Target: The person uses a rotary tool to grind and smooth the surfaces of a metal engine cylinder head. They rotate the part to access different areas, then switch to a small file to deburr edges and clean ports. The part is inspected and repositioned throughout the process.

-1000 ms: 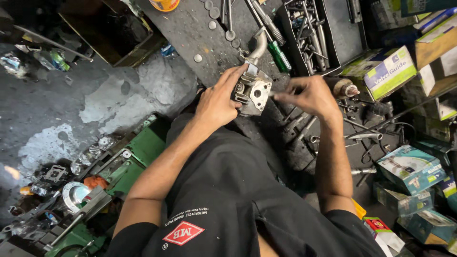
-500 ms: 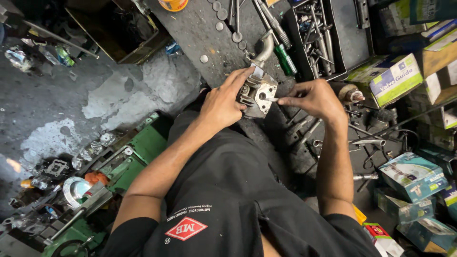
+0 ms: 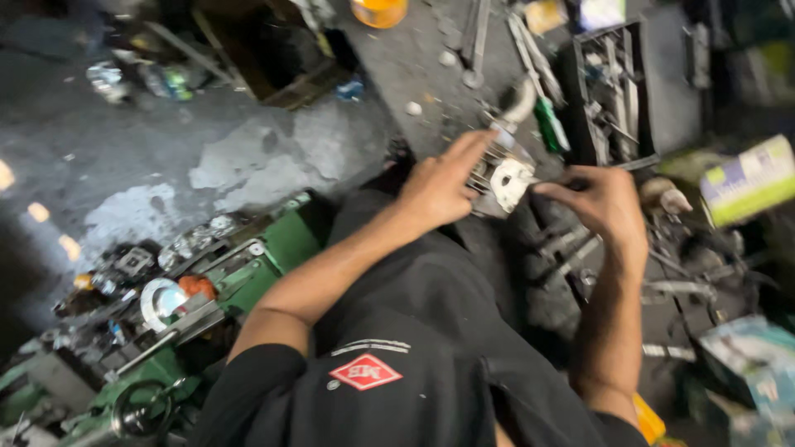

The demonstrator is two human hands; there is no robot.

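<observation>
- Only the head view to go on, looking straight down past a black shirt with a red diamond patch (image 3: 365,372) on the chest, and it's pretty blurry.
- Left hand (image 3: 439,186) is up against a small grey metal part (image 3: 501,175), some cast piece with fins and a pale flat face. Fingers are mostly stretched out along its left side, index pointing up and away, so it's more of a loose propping grip than a fist.
- Right hand (image 3: 600,207) comes in from the other side with fingers curled and pinched together right at the part's pale face. Looks like it's pinching something small and dark there, but I can't tell what through the blur.
- The part sits between the two hands, held up just over the dark workbench (image 3: 414,58), near its front edge.
- Just beyond the part there's a green-handled screwdriver (image 3: 548,126), and next to that a black tray of tools (image 3: 617,91).
- Orange tub (image 3: 378,12) at the far end of the bench.
- Boxes (image 3: 745,178) stacked off to the right.
- Down on the left there's a green machine (image 3: 207,290) with metal bits piled on it, sitting by a patchy concrete floor (image 3: 166,182).
</observation>
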